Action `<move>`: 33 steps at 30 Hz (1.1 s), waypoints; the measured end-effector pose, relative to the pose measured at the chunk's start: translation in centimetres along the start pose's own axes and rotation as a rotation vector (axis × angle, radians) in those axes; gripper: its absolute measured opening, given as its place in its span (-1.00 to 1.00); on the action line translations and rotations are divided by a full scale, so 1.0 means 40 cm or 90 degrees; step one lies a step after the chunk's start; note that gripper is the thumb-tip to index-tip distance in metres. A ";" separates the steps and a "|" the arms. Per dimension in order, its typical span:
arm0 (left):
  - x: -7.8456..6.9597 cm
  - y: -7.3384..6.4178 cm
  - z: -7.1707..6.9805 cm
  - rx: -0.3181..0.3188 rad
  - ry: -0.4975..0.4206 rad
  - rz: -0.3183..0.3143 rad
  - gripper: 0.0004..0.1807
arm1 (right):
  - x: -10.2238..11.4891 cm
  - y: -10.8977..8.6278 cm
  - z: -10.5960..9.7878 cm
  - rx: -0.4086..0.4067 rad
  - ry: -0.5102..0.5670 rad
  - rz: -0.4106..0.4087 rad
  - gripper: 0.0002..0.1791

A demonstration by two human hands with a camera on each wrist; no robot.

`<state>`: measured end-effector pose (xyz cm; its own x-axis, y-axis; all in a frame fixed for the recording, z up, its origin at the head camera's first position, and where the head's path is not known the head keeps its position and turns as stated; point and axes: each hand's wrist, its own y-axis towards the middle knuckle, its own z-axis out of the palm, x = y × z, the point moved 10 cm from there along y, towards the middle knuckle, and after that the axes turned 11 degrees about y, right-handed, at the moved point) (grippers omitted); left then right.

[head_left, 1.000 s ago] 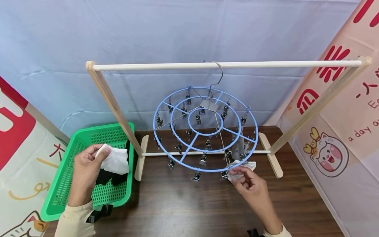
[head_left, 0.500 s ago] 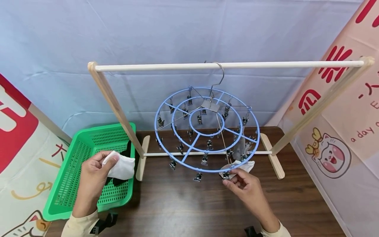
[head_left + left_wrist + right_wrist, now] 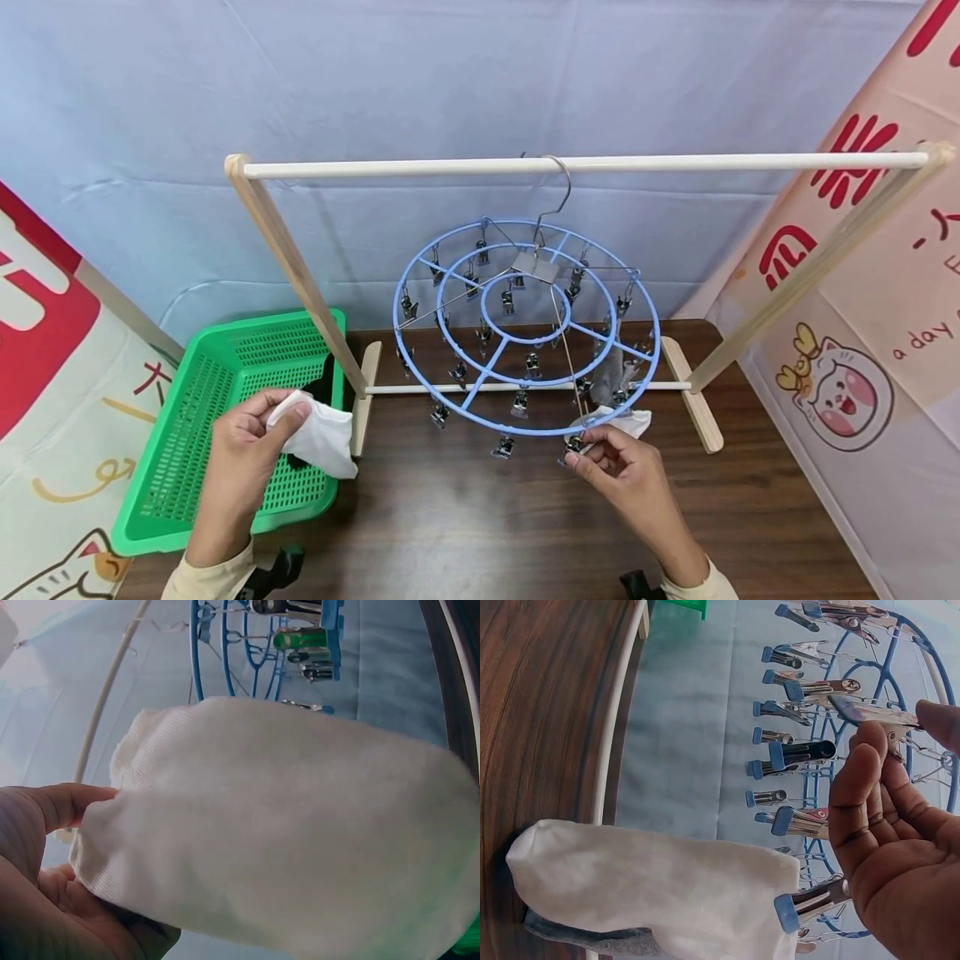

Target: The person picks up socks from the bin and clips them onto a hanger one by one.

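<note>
My left hand [image 3: 243, 454] pinches a white sock [image 3: 326, 437] by its ribbed cuff, beside the green basket's right rim; the sock spreads broadly across the left wrist view. My right hand [image 3: 630, 475] pinches a metal clip [image 3: 877, 716] with blue tips, at the front right of the round blue hanger [image 3: 525, 432]. Whether that clip's jaws are spread is unclear. Close by, another white sock [image 3: 652, 877] hangs from a neighbouring clip [image 3: 810, 904]. Behind it a grey sock [image 3: 592, 934] hangs, partly hidden by the white one.
A green basket [image 3: 146, 492] on the left holds black cloth items [image 3: 322, 387]. The hanger hooks over the white bar [image 3: 412, 167] of a wooden-legged rack, standing on a brown table [image 3: 465, 525]. Several clips [image 3: 520, 404] dangle from the hanger's rings.
My left hand has moved right with the white sock, from over the basket to its right rim. My right hand has shifted slightly left and taken hold of the clip.
</note>
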<state>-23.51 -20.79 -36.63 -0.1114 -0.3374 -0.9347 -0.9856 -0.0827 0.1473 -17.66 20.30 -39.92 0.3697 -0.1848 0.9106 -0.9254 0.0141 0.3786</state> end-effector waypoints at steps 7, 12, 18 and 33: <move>-0.012 -0.021 0.015 0.004 0.010 -0.003 -0.80 | 0.007 -0.001 -0.006 -0.022 -0.025 -0.009 -0.77; -0.027 -0.037 0.035 0.021 0.027 0.018 -0.82 | 0.015 -0.002 -0.011 -0.035 -0.028 -0.028 -0.77; -0.035 -0.055 0.079 0.067 0.049 0.038 -0.85 | 0.024 -0.003 -0.013 -0.042 -0.014 -0.045 -0.77; -0.053 -0.085 0.216 0.189 0.026 0.098 -0.91 | 0.017 -0.006 -0.010 -0.026 -0.008 -0.030 -0.63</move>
<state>-21.00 -11.68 -37.95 -0.2623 -0.3628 -0.8942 -0.9524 0.2462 0.1795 -17.16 20.55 -39.32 0.4118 -0.1979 0.8895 -0.9028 0.0444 0.4278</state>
